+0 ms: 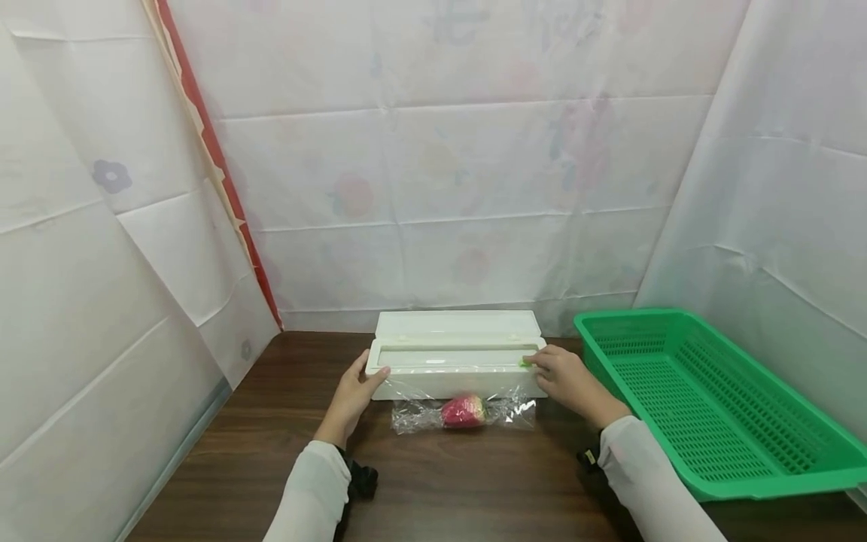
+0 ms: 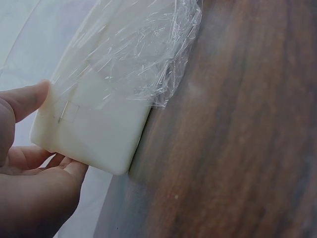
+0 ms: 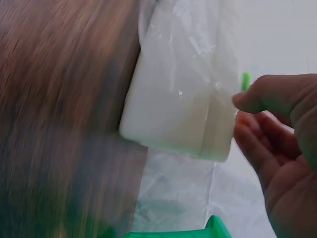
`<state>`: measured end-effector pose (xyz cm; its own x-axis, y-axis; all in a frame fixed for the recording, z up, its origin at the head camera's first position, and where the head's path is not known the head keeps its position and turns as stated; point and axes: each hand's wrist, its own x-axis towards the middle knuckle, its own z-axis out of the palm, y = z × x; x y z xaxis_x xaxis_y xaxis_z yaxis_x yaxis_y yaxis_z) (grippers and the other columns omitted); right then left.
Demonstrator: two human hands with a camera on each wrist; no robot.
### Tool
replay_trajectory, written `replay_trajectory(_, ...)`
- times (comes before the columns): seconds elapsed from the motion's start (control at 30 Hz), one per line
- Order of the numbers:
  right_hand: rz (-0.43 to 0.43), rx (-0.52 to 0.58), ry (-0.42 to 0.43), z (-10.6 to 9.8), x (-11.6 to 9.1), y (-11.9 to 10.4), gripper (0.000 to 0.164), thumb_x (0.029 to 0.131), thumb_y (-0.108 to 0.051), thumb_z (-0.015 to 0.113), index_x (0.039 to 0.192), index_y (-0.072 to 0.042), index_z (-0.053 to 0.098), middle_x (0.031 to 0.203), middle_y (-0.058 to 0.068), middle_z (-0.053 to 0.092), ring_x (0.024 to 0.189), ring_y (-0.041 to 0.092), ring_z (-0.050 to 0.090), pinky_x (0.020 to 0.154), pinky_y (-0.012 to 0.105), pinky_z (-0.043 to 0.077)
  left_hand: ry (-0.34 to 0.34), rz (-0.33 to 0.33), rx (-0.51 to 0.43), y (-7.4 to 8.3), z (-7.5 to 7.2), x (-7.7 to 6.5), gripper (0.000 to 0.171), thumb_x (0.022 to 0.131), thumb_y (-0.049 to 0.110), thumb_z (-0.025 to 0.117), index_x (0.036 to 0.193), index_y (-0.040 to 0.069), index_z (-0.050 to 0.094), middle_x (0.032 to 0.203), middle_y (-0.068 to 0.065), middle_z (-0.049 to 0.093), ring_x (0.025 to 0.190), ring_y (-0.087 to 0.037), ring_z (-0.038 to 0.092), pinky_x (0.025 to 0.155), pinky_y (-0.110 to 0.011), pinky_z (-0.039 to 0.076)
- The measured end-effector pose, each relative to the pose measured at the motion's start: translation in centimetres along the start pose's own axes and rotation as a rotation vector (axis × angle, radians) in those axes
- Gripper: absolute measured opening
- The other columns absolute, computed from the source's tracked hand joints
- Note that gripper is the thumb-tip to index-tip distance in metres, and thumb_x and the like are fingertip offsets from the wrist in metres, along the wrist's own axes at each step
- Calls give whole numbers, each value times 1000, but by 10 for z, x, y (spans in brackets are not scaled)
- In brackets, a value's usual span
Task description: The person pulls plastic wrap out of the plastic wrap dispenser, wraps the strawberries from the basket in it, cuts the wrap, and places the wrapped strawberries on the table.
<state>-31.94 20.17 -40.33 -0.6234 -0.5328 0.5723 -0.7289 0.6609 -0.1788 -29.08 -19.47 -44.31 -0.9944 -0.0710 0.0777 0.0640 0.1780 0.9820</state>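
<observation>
A long white cling film dispenser [image 1: 440, 384] lies across the table with its lid [image 1: 457, 324] raised at the back. My left hand [image 1: 354, 391] grips its left end, thumb on the front top edge and fingers around the side. At the right end, my right hand [image 1: 571, 380] pinches a small green slide cutter [image 1: 525, 363], mostly covered by the fingers. Clear cling film [image 2: 148, 54] hangs down the dispenser's front. On the table before it, a pinkish-red fruit [image 1: 463, 412] with a pale yellowish end lies in the film.
To the right stands a green plastic basket [image 1: 704, 488] with slotted sides. White patterned sheeting [image 1: 440, 165] covers the back and both sides. Dark wood tabletop [image 1: 474, 489] stretches in front of the dispenser.
</observation>
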Motion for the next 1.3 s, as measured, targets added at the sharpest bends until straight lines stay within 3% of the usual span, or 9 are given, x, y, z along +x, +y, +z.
replay_trajectory(0.17,60,15,73,1,3,-7,36,80,4,78,115,5,70,97,15,63,83,27,61,68,41,54,11,6,-9,0,0,1,84,100,30,65,159,0,15,161,-24,20,142,-40,34,113,-53,32)
replay_trajectory(0.47,178,25,147,17,7,-21,33,81,-6,84,110,3,72,95,13,63,81,26,60,66,39,54,6,-15,-6,0,1,0,85,99,33,66,160,2,15,161,-24,21,141,-41,35,113,-55,31)
replay_trajectory(0.63,183,-10,181,21,6,-20,32,79,-9,87,106,1,74,92,11,64,77,24,60,65,38,55,7,-11,3,-1,2,0,86,99,35,66,160,2,15,162,-23,18,143,-41,32,113,-56,30)
replay_trajectory(0.87,174,-24,136,19,5,-17,23,79,-13,87,97,-3,75,91,6,64,77,20,58,66,36,53,15,-10,2,-1,2,-1,85,99,35,66,160,2,16,163,-23,18,144,-41,29,114,-54,29)
replay_trajectory(1.3,157,-19,59,16,9,-17,17,84,-10,83,99,-6,76,95,4,69,82,20,63,69,35,55,10,-7,21,-1,2,2,89,99,36,66,160,1,12,163,-24,14,148,-42,19,115,-55,26)
